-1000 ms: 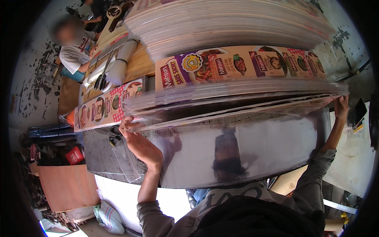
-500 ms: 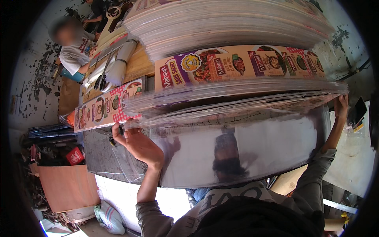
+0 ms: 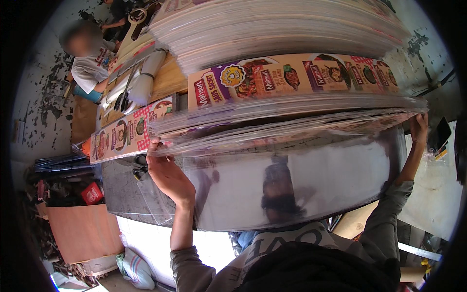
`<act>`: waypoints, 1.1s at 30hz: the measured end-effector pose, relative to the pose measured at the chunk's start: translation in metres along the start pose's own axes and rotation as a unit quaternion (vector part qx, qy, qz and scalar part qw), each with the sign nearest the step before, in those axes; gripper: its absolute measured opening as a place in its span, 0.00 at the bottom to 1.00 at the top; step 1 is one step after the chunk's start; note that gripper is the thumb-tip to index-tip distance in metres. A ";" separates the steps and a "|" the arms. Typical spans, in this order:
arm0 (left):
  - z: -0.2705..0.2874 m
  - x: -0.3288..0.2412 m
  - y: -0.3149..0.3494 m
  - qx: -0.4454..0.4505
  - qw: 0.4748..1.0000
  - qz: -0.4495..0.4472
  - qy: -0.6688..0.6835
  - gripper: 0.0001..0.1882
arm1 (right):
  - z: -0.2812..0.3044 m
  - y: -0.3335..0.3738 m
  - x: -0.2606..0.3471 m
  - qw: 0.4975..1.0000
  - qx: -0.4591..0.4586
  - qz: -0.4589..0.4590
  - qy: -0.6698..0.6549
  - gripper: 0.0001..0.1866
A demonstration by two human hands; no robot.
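A stack of long printed cardboard strips in clear plastic sleeves lies across the table in front of me, its near edges fanned and lifted a little. My left hand is closed at the stack's left end, fingertips at the layered edges. At the far right end my right hand grips the corner, its fingers partly hidden. Below the stack a glossy sheet covers the near table and mirrors a dark shape. Dark-handled scissors lie beside my left hand, partly under another printed strip.
A taller pile of sleeved strips rises behind. At the left back are a tied bundle of clear plastic, black scissors and a tape roll. A co-worker sits there. A wooden panel stands at lower left.
My left hand has shifted slightly and its fingers have closed more on the stack's left end. The scissors beside it show more. My right hand stays at the right corner.
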State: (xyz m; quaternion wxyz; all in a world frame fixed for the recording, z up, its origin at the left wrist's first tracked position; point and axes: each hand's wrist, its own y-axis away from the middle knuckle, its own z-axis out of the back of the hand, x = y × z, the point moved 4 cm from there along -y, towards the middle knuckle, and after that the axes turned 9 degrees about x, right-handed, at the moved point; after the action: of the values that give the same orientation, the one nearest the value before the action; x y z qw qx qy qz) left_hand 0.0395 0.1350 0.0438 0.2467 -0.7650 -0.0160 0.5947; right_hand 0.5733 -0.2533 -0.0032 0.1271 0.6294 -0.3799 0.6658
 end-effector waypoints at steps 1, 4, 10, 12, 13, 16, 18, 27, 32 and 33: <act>0.001 0.001 -0.001 -0.001 1.000 0.002 0.009 0.21 | -0.002 0.001 0.001 1.000 -0.007 -0.001 0.003 0.32; 0.002 0.003 -0.001 -0.016 1.000 0.008 0.026 0.20 | -0.002 0.002 0.003 1.000 -0.016 -0.003 0.006 0.32; 0.003 0.004 0.001 -0.050 0.998 -0.039 0.008 0.19 | 0.000 0.002 0.002 1.000 -0.004 -0.006 0.007 0.33; 0.003 0.004 0.001 -0.038 0.998 -0.049 0.018 0.18 | 0.005 0.002 -0.001 1.000 0.005 0.001 0.005 0.33; 0.006 0.006 0.001 -0.025 0.998 -0.053 0.019 0.18 | 0.009 0.003 -0.002 1.000 0.001 0.000 0.004 0.33; 0.013 0.010 0.001 -0.004 0.998 -0.062 0.007 0.21 | 0.012 0.004 -0.004 1.000 -0.011 -0.002 0.005 0.34; 0.013 0.009 0.001 -0.017 0.998 -0.064 -0.020 0.21 | 0.012 0.004 -0.003 1.000 -0.017 -0.002 0.009 0.35; 0.013 0.010 0.002 -0.032 0.997 -0.072 -0.019 0.22 | 0.011 0.002 -0.004 1.000 -0.015 -0.007 0.009 0.36; 0.004 0.007 0.000 -0.033 0.997 -0.061 0.016 0.22 | 0.000 0.002 0.001 1.000 -0.010 -0.004 0.021 0.35; 0.005 0.007 0.000 -0.036 0.997 -0.055 0.028 0.22 | -0.003 0.001 0.002 1.000 -0.014 -0.002 0.024 0.35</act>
State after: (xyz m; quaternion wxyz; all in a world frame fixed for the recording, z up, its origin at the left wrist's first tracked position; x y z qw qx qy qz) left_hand 0.0371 0.1388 0.0372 0.2514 -0.7876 -0.0727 0.5579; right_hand 0.5702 -0.2526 -0.0019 0.1464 0.6120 -0.3847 0.6753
